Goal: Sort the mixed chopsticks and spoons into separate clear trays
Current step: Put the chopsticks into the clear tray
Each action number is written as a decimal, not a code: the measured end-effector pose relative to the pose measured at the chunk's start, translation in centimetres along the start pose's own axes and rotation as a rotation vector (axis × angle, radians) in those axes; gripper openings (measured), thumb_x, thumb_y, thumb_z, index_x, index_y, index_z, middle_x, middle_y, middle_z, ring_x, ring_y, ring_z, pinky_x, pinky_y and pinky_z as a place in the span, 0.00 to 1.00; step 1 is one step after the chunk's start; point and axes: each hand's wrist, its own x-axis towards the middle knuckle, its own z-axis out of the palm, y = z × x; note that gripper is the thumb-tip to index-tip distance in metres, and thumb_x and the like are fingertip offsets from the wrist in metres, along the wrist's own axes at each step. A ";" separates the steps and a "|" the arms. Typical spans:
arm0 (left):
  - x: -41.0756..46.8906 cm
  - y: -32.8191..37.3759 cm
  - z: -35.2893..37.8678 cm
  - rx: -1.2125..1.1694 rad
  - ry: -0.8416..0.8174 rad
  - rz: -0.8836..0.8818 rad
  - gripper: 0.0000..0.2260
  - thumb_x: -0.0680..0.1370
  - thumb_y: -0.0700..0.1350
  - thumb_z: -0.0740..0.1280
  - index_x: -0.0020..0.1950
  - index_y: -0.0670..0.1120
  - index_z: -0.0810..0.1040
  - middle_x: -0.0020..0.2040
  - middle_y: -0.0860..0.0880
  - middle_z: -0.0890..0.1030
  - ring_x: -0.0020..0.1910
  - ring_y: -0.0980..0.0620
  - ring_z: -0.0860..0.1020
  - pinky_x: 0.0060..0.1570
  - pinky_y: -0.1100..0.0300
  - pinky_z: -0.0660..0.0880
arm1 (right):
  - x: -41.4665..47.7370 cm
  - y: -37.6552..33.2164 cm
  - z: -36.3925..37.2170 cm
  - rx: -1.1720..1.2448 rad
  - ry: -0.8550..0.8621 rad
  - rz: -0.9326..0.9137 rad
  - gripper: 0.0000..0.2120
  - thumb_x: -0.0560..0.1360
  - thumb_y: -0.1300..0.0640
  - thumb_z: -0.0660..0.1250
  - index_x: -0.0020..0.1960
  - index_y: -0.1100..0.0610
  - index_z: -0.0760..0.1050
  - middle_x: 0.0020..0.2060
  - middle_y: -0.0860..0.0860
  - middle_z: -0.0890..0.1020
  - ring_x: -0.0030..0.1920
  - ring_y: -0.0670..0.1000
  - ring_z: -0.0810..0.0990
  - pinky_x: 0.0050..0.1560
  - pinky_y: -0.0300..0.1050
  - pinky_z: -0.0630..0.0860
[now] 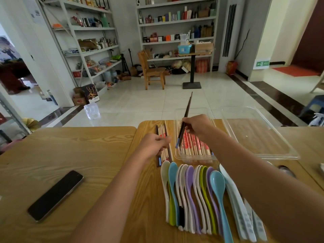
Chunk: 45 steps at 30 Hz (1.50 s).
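My right hand (197,127) pinches a dark brown chopstick pair (186,114) with a blue end, tilted up over a narrow clear tray (193,157) that holds several pale wrapped chopsticks (194,146). My left hand (154,143) grips chopsticks in a loose pile (164,130) of pale and dark ones on the wooden table, left of that tray. A row of several plastic spoons (196,193) in white, blue, purple and green lies in front of me. A larger clear tray (259,135) stands to the right with nothing seen in it.
A black phone (56,195) lies on the left table (70,155). Wrapped white spoons (240,207) lie at the right end of the row, partly under my right forearm. Beyond the table edge are a tiled floor, shelves and a wooden chair (152,71).
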 end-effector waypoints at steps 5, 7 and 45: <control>0.2 -1.6 -1.3 -0.046 0.087 -0.035 0.14 0.79 0.53 0.68 0.48 0.42 0.80 0.38 0.47 0.80 0.34 0.53 0.75 0.38 0.61 0.76 | 2.7 0.3 -3.1 -0.081 0.127 0.004 0.09 0.77 0.63 0.70 0.50 0.71 0.78 0.33 0.58 0.80 0.27 0.50 0.76 0.27 0.41 0.75; 0.1 -1.9 -1.4 -0.080 0.104 -0.039 0.13 0.79 0.53 0.67 0.50 0.42 0.80 0.41 0.47 0.81 0.35 0.53 0.75 0.38 0.60 0.76 | 3.0 1.3 -2.8 -0.154 0.118 0.030 0.08 0.77 0.62 0.70 0.48 0.68 0.77 0.34 0.58 0.80 0.27 0.49 0.76 0.27 0.40 0.75; 2.4 -4.6 1.6 0.414 0.169 -0.178 0.15 0.79 0.54 0.67 0.56 0.44 0.76 0.44 0.51 0.75 0.42 0.53 0.75 0.37 0.61 0.69 | -1.9 0.3 -2.5 -0.553 0.002 -0.346 0.01 0.77 0.60 0.69 0.48 0.57 0.78 0.39 0.52 0.80 0.37 0.49 0.77 0.33 0.40 0.71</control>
